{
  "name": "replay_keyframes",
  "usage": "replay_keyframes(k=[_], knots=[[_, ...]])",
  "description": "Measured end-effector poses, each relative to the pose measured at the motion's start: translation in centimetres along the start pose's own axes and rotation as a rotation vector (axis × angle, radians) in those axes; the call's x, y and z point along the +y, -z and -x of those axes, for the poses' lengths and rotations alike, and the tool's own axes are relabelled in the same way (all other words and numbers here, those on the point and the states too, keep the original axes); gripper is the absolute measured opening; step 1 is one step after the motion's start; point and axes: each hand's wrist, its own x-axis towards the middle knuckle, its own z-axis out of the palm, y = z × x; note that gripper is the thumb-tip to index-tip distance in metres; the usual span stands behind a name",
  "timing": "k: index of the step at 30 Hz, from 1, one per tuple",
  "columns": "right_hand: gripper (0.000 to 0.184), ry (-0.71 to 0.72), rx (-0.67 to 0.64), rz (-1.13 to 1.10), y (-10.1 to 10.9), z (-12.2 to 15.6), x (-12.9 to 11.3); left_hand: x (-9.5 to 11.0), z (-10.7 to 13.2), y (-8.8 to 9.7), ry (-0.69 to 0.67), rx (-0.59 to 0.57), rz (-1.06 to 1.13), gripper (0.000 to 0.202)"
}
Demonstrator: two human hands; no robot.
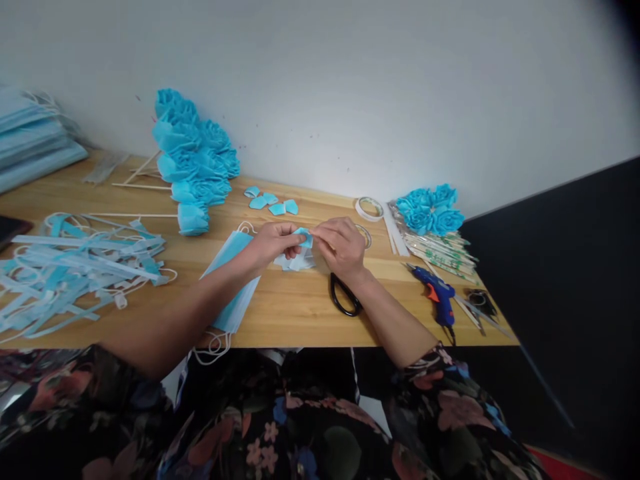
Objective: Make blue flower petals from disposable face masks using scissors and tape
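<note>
And there's the small blue piece [305,238], right between the two: the left hand [276,241] pinches it by its left side, thumb on top, while the right hand [343,247] brings its fingertips to the opposite edge, grip unclear! Pale pieces [294,261] lie below on the bench [295,313].

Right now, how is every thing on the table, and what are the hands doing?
Blue piece: held up between both hands
Left hand: pinching it
Right hand: fingertips closed at its edge
Face mask: lying flat, loops attached
Strips: tangled heap
Left flowers: shaped, piled up
Right flowers: shaped, bunched
Tape roll: lying flat
Glue gun: on its side; can't tell if hot
</note>
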Motion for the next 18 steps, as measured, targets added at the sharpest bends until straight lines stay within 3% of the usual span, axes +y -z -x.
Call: replay_keyframes(k=[5, 18], knots=[[0.019, -0.055, -0.075, 0.006, -0.06, 0.36, 0.24, -0.19, -0.02, -0.04, -0.006, -0.008, 0.022, 0.022], [0.017, 0.009, -0.015, 0.028, -0.06, -0.19, -0.34, -0.3, -0.26, 0.21, -0.03, 0.007, 0.017, 0.02]])
